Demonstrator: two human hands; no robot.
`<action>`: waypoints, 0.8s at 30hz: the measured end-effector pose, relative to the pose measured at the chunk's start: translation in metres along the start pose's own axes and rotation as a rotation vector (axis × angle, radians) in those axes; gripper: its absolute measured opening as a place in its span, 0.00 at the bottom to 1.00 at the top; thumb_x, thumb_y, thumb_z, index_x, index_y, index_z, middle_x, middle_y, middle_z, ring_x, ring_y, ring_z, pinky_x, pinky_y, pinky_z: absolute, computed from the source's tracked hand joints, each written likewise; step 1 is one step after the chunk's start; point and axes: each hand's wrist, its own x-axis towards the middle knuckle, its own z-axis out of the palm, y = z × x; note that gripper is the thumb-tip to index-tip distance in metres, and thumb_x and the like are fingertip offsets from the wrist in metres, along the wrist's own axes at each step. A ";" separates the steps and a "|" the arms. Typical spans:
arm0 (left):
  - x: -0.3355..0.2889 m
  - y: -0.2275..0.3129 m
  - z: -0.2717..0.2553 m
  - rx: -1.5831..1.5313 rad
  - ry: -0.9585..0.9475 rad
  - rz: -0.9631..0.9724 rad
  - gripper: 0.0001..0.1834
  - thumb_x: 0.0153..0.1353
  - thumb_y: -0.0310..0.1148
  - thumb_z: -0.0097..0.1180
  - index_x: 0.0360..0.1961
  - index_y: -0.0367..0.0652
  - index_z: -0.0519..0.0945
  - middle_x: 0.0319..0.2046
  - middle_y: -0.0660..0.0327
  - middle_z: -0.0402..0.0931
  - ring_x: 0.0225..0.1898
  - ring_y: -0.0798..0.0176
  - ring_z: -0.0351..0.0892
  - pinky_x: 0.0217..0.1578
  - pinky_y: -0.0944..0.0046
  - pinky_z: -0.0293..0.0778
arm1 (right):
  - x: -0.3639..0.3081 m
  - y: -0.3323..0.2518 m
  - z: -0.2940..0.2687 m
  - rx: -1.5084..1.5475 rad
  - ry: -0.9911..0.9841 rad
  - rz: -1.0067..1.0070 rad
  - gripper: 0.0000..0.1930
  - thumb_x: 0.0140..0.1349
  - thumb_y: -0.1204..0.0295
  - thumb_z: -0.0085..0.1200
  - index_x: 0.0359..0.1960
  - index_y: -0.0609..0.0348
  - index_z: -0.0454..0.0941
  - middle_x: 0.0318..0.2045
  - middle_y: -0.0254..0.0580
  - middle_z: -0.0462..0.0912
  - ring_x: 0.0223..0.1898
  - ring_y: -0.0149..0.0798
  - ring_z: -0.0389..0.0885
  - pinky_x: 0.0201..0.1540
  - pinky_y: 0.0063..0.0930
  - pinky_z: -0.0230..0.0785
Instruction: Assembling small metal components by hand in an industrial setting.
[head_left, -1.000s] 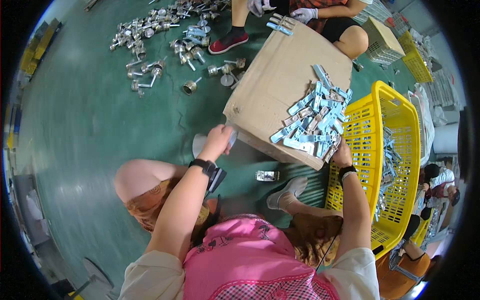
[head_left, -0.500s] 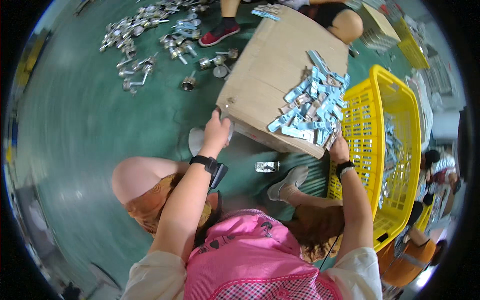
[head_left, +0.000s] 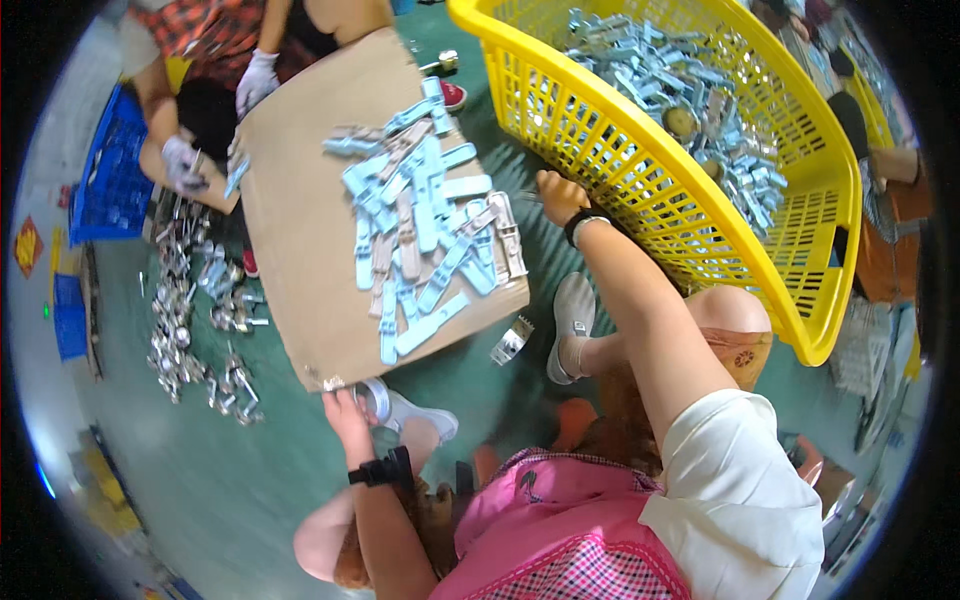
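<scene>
A cardboard box point(head_left: 290, 200) stands in front of me, its top bearing a heap of light-blue and beige plastic clips point(head_left: 425, 200). My left hand point(head_left: 350, 428) is closed at the box's near left corner, fingertips against the edge. My right hand point(head_left: 563, 198) is off the box, curled in the gap beside a yellow basket point(head_left: 640, 150); whatever its fingers hold, if anything, is hidden. Inside that basket lie many blue clips point(head_left: 660, 75). A small shiny metal piece point(head_left: 512, 340) rests on the floor between the box and my shoe.
At the far left a co-worker's white-gloved hands point(head_left: 185, 165) are beside the box, near a blue crate point(head_left: 110, 170). Metal parts with stems point(head_left: 180, 320) lie scattered over the green floor left of the box. Other people sit at the far right.
My right hand has left the box's near right corner and is now beside the basket. The view has swung, so box and basket appear farther left. The co-worker's gloved hands have come into view.
</scene>
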 end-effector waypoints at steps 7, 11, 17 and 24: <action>-0.006 0.011 0.002 0.119 -0.006 -0.101 0.13 0.65 0.38 0.37 0.44 0.41 0.65 0.13 0.65 0.59 0.08 0.71 0.58 0.05 0.71 0.57 | 0.006 -0.026 0.065 0.032 0.055 0.068 0.02 0.54 0.72 0.43 0.29 0.52 0.68 0.19 0.35 0.71 0.20 0.34 0.77 0.18 0.28 0.69; -0.009 0.018 -0.001 0.137 0.064 -0.132 0.15 0.67 0.40 0.35 0.45 0.41 0.65 0.11 0.65 0.58 0.08 0.70 0.58 0.06 0.70 0.57 | 0.033 -0.053 0.064 0.324 -0.054 0.114 0.04 0.56 0.72 0.41 0.30 0.55 0.68 0.20 0.37 0.73 0.21 0.36 0.78 0.21 0.29 0.72; -0.012 0.021 0.014 0.121 0.107 -0.118 0.13 0.65 0.42 0.39 0.38 0.43 0.66 0.14 0.66 0.60 0.11 0.71 0.58 0.06 0.71 0.54 | 0.096 -0.064 0.083 0.703 -0.356 0.222 0.22 0.48 0.65 0.59 0.45 0.57 0.71 0.40 0.52 0.75 0.43 0.50 0.76 0.46 0.40 0.70; -0.009 0.018 0.001 0.125 0.046 -0.154 0.17 0.65 0.42 0.42 0.39 0.37 0.69 0.19 0.60 0.71 0.11 0.72 0.65 0.07 0.74 0.57 | 0.172 -0.090 0.101 0.857 -0.287 0.298 0.21 0.49 0.59 0.60 0.37 0.63 0.74 0.38 0.57 0.77 0.43 0.54 0.76 0.46 0.41 0.69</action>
